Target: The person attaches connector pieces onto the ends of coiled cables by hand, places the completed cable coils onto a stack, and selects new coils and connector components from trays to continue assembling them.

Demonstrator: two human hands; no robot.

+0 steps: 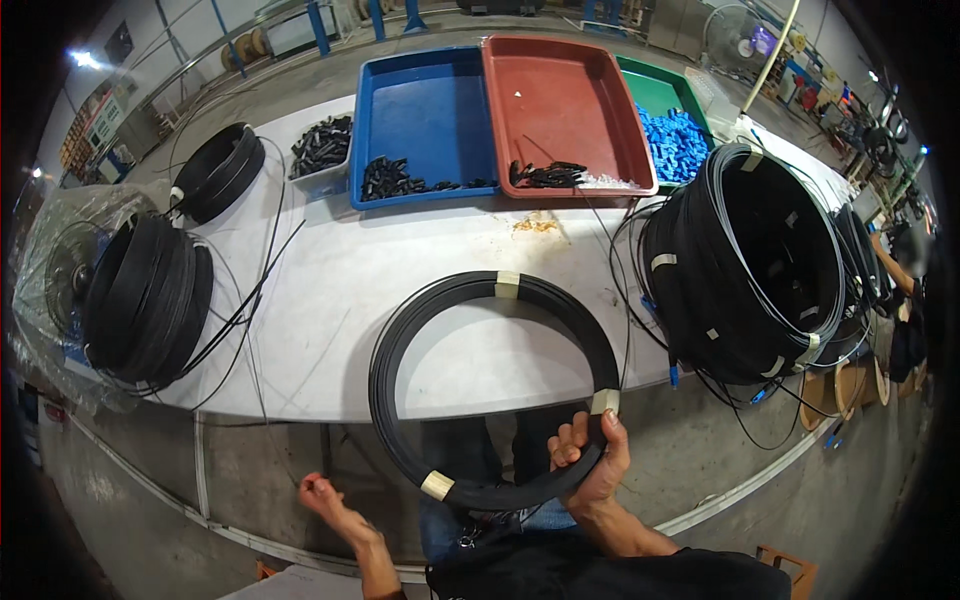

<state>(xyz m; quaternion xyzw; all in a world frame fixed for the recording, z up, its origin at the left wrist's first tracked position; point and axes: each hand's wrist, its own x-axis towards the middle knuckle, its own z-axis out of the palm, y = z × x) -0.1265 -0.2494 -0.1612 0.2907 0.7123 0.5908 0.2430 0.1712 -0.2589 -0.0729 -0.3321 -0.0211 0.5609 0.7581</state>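
Observation:
A flat ring of black cable (387, 370), bound with pieces of pale tape, is tilted up in front of the table's near edge. My right hand (600, 465) grips its lower right side, fingers wrapped round the bundle just below one tape band. Lower left, away from the ring, my left hand (335, 508) is closed in a pinch. A thin dark cable (262, 385) runs down over the table edge to those fingertips; its end is hidden in them.
On the white table (300, 350) stand blue (425, 110), red (560, 90) and green trays (655, 90) with small parts. Black parts fill a clear bin (322, 150). Stacked black cable coils stand left (150, 300) and right (700, 260), loose cables trailing. Another person's arm (890, 262) shows far right.

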